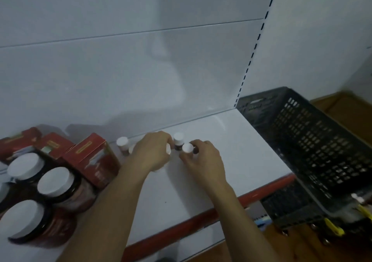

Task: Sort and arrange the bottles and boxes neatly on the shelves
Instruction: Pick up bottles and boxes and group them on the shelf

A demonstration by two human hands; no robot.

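Small dark bottles with white caps stand on the white shelf [231, 141] near its back. My left hand [154, 152] curls around one small bottle [168, 148], mostly hidden by my fingers. My right hand [203, 159] pinches another small bottle [187, 147]. Between and behind the two hands stands a third small bottle [178, 140]. Another small bottle [122, 144] stands to the left of my left hand. Big dark jars with white lids [53, 183] and red boxes [94, 157] fill the shelf's left part.
A black perforated plastic crate [314, 151] sits to the right of the shelf, its corner close to the shelf's red front edge [201, 215]. A slotted upright [253, 50] marks the shelf's right side. Brown floor shows below and at the far right.
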